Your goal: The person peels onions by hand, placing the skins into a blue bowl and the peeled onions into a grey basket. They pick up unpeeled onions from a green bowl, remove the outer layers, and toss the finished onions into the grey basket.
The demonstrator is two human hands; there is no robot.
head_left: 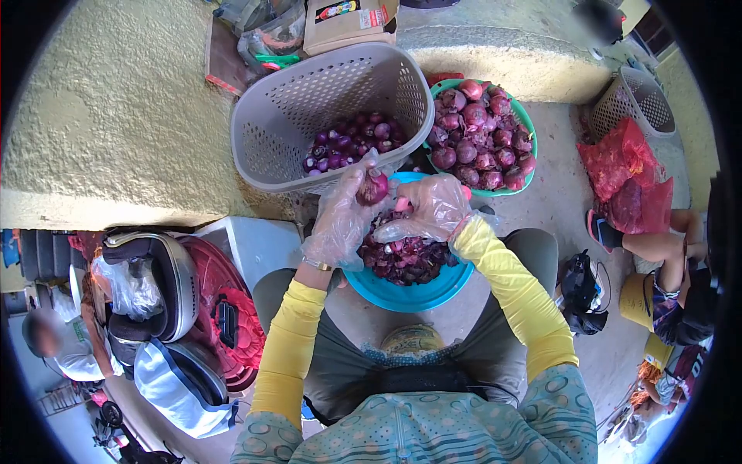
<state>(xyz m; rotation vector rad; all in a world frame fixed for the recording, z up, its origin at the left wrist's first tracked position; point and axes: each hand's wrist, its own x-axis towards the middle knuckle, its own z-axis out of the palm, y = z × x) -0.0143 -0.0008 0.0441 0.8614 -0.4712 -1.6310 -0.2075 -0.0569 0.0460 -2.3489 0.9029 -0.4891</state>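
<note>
My left hand (337, 216), in a clear plastic glove, is closed around a red onion (373, 188) with its skin on. Close beside it, my right hand (437, 209), gloved the same way, grips a small pink-handled tool (402, 204); its blade cannot be made out. Both hands are above a blue basin (359, 288) holding dark onion skins (410, 259). Beyond them stands a grey perforated basket (255, 147) with peeled purple onions (355, 143) at its bottom. Unpeeled onions (479, 131) fill a green basin (532, 127) to the right of the basket.
A wall and ledge (502, 73) run behind the baskets. Red mesh sacks (622, 174) and another grey basket (634, 100) are at right, near a seated person (680, 255). A helmet (151, 286) and red tub (209, 263) are at left. A cardboard box (348, 27) sits on the ledge.
</note>
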